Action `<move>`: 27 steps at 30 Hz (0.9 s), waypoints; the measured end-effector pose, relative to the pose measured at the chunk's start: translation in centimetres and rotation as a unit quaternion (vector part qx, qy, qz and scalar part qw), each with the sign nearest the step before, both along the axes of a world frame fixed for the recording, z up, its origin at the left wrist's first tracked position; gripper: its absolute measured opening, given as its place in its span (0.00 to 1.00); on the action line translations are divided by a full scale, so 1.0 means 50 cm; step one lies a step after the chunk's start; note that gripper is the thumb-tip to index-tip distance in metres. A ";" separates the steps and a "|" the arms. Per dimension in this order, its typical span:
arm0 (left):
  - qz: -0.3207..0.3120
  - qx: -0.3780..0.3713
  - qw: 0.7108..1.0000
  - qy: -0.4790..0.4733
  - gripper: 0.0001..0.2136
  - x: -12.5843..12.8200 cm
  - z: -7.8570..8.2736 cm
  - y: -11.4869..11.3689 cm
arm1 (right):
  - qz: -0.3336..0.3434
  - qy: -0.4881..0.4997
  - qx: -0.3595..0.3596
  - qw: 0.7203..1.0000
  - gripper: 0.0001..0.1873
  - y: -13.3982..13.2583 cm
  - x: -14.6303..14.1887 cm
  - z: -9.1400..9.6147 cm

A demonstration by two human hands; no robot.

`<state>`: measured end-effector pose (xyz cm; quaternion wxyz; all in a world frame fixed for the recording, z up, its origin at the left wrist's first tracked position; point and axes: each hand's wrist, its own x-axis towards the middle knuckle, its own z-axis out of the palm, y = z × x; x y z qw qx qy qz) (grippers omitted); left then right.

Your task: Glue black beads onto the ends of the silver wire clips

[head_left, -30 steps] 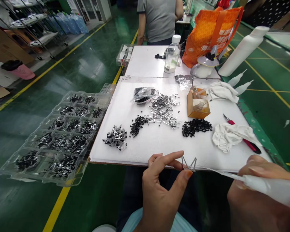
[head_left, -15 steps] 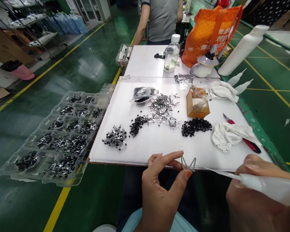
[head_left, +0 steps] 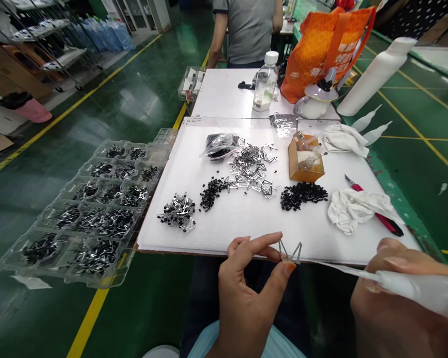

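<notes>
Between thumb and index finger, my left hand (head_left: 252, 291) pinches a small bent wire part (head_left: 291, 252) shaped like a W, just off the table's front edge. My right hand (head_left: 399, 293) is closed around a white squeeze bottle (head_left: 420, 288) with a long thin nozzle. The nozzle tip points left toward the wire part, with a small gap between them. Farther up the table lie a pile of similar wire parts (head_left: 250, 166), two heaps of small black pieces (head_left: 302, 197) and a mixed pile of wire parts with black pieces (head_left: 178, 211).
A compartment tray (head_left: 85, 219) full of parts stands left of the table. Toward the right are a small box (head_left: 306, 166), white cloths (head_left: 358, 206) and red-handled pliers (head_left: 390, 223). Behind sit a clear bottle (head_left: 266, 84) and an orange bag (head_left: 323, 54). A person (head_left: 250, 32) is beyond the table.
My right hand and the squeeze bottle have shifted slightly right, so the nozzle is farther from the wire part. My left hand has barely moved.
</notes>
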<state>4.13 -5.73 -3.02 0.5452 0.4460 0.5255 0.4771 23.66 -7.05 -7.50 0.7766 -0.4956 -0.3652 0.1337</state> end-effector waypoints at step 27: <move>0.005 0.000 1.000 -0.012 0.15 0.000 0.000 0.000 | 0.005 -0.064 0.037 0.997 0.41 0.016 -0.004 0.003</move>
